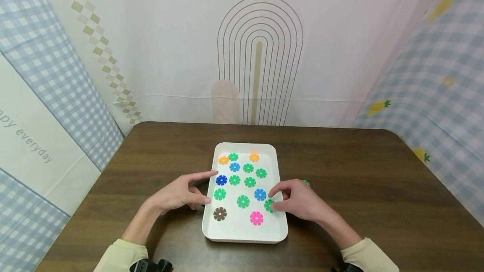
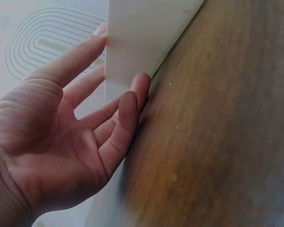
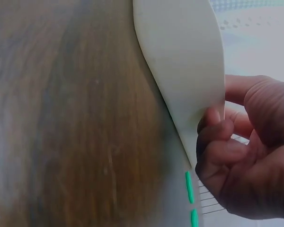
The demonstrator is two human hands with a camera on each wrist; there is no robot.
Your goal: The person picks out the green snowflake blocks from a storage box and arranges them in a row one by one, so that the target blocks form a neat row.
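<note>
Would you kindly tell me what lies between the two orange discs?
A green disc, close beside the left orange disc, then bare tray, in the head view.

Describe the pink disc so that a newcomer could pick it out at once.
On the brown table sits a white tray. At its near end, a brown disc lies on the left and the pink disc on the right, slightly nearer the viewer than the green disc by the right hand. It is the only pink one in the tray.
</note>
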